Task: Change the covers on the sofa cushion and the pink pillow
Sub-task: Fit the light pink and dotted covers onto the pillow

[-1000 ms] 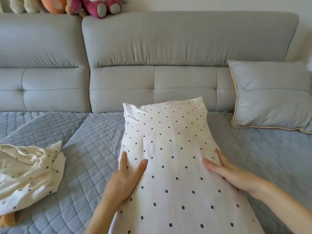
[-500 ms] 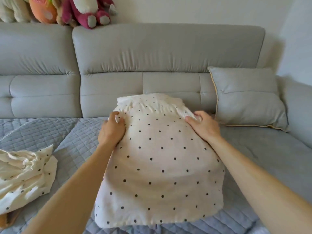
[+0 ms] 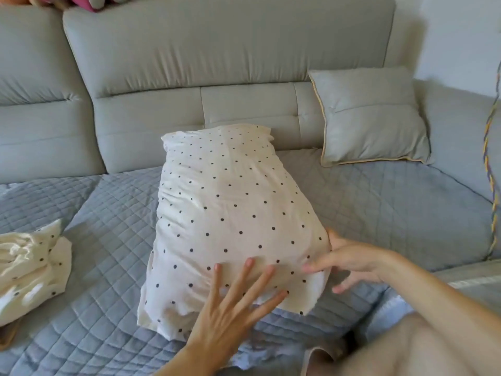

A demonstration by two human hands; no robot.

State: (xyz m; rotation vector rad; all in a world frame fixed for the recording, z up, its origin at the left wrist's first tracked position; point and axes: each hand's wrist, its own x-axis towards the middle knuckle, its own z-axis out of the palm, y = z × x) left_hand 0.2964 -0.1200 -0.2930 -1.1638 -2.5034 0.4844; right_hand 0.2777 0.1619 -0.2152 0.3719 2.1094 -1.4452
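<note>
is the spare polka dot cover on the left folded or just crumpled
Crumpled. The spare polka dot cover lies in a loose, wrinkled heap on the quilted sofa cover, with uneven bunched folds and no flat layers or squared edges.

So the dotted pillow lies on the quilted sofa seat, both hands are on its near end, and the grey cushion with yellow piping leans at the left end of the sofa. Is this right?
Not quite: the head view shows the grey cushion leaning at the right end of the sofa, not the left. The rest holds: the dotted pillow lies on the quilted seat, with the left hand and right hand at its near end.
</note>
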